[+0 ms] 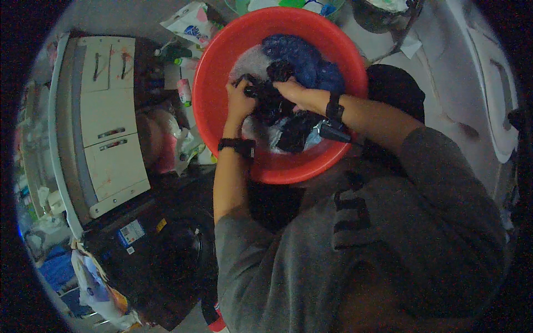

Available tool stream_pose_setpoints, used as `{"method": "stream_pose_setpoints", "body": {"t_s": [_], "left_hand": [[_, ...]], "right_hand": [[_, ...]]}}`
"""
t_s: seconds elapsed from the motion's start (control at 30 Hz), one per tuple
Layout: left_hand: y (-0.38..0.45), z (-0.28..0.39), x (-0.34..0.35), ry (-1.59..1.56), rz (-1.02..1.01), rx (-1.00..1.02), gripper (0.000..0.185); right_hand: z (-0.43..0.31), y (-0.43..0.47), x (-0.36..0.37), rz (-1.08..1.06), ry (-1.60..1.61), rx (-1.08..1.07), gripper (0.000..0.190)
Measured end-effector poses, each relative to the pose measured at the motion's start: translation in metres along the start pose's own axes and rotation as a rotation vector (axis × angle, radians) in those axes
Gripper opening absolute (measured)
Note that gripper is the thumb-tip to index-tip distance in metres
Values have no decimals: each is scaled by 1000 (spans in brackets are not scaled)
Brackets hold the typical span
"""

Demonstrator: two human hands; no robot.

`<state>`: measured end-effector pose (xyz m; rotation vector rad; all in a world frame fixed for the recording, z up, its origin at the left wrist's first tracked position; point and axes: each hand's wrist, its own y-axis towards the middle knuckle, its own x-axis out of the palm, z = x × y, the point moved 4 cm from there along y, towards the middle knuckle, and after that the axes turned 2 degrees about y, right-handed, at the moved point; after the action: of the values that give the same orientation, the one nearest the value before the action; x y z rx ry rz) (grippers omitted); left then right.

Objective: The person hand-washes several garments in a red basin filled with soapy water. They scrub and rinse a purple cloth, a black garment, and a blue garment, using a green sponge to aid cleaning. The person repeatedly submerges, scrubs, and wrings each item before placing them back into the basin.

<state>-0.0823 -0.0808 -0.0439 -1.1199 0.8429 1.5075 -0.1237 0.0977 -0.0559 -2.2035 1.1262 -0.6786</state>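
Observation:
A round red plastic basin (281, 177) is before me, with wet clothes and whitish water or foam in it. My left hand (241, 100) grips one side of a black cloth (266, 104) over the basin's middle. On the cloth's other side my right hand (293, 91) holds a bunched part of it. A dark blue garment (295, 54) lies at the basin's far right. Nearer to me are a black and light-coloured cloth (291, 135) and a brush-like tool with a dark handle (333, 132), its head partly hidden. Each wrist bears a black band.
White cabinets (108, 112) and a black front-loading washing machine (166, 249) stand at the left. Between cabinets and basin are a pink and white bottle (184, 91) and a printed plastic bag (193, 25). A dark pot or bucket (385, 16) is at the top right.

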Motion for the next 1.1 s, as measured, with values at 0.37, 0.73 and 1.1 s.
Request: {"method": "stream_pose_setpoints", "body": {"t_s": [0.37, 0.73, 1.1], "left_hand": [[-49, 87, -47, -680, 24, -77, 36], [-57, 96, -36, -872, 100, -222, 17], [-71, 95, -34, -948, 57, -252, 17]], "right_hand": [[-25, 0, 34, -570, 581, 84, 37], [-12, 0, 26, -267, 369, -28, 31], [13, 19, 31, -283, 297, -82, 37]]}}
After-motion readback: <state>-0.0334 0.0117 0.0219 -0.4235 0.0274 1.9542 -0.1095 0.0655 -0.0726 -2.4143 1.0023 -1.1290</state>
